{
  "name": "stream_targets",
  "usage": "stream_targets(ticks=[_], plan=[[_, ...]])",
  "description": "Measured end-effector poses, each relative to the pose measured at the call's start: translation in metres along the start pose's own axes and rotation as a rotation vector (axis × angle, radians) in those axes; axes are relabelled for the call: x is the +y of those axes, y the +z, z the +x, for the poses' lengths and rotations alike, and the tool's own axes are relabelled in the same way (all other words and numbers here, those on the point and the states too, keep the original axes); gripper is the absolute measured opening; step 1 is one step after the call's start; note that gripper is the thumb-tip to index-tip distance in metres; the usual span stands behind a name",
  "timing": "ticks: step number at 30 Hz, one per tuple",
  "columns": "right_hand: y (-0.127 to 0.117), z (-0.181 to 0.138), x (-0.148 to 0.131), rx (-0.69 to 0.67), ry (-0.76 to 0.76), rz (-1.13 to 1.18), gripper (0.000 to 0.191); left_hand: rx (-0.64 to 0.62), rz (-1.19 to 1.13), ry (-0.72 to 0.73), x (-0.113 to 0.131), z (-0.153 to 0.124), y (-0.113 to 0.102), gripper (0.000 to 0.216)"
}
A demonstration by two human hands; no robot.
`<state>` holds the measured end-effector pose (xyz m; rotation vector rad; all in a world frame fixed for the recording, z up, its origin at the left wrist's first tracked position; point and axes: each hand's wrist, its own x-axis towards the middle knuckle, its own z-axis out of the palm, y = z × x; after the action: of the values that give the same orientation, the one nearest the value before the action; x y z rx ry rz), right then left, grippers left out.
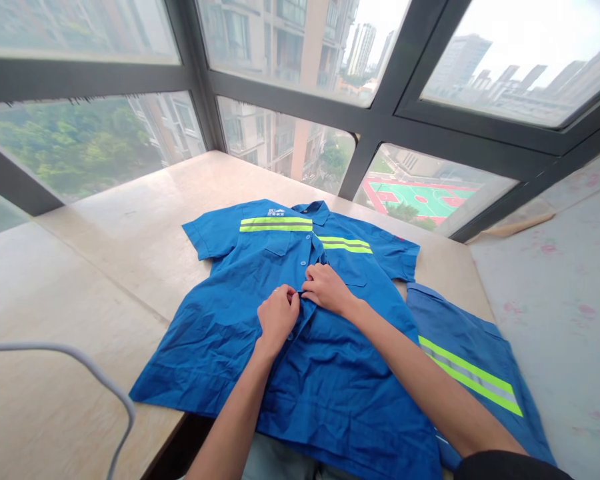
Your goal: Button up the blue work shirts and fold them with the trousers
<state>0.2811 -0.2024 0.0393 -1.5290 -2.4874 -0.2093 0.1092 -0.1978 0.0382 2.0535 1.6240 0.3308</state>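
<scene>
A blue short-sleeved work shirt (205, 333) with yellow-green reflective stripes lies spread on the stone sill, collar pointing away from me. Both hands meet at its front opening, around the middle of the button placket. My left hand (279, 312) pinches one edge of the placket, fingers closed. Right beside it, my right hand (326, 288) grips the other edge, its fingers also closed. Shirt buttons (303, 263) show above the hands, and another is partly visible below. Whatever lies between the fingertips is hidden. The shirt's lower hem hangs over the near edge.
Folded blue garment (470, 333) with a reflective stripe lies at the right, against a flowered wall (560, 300). A grey-white cable (95, 367) curves across the left of the pale sill (80, 287). Dark window frames (300, 97) border the back.
</scene>
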Motion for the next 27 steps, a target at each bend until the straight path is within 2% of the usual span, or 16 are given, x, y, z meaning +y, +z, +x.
stream_targets(ticks=[5, 10, 13, 18, 23, 27], plan=[[0.006, -0.013, -0.003, 0.141, -0.082, 0.032, 0.010, -0.111, 0.013, 0.083, -0.006, 0.011, -0.012, 0.038], [0.011, -0.016, -0.005, 0.090, -0.058, 0.094, 0.017, -0.233, 0.105, 0.230, -0.008, 0.022, -0.017, 0.029], [0.013, -0.015, -0.005, 0.070, -0.047, 0.095, 0.016, -0.222, 0.084, 0.240, -0.008, 0.027, -0.016, 0.024], [0.016, -0.016, -0.003, 0.119, -0.063, 0.092, 0.019, -0.185, 0.014, 0.236, -0.008, 0.032, -0.012, 0.016], [0.018, -0.022, -0.001, 0.157, -0.065, 0.086, 0.025, -0.166, -0.041, 0.260, -0.007, 0.029, -0.008, 0.019], [0.019, -0.024, -0.002, 0.184, -0.049, 0.069, 0.023, -0.138, -0.154, 0.270, -0.009, 0.029, -0.004, 0.020]])
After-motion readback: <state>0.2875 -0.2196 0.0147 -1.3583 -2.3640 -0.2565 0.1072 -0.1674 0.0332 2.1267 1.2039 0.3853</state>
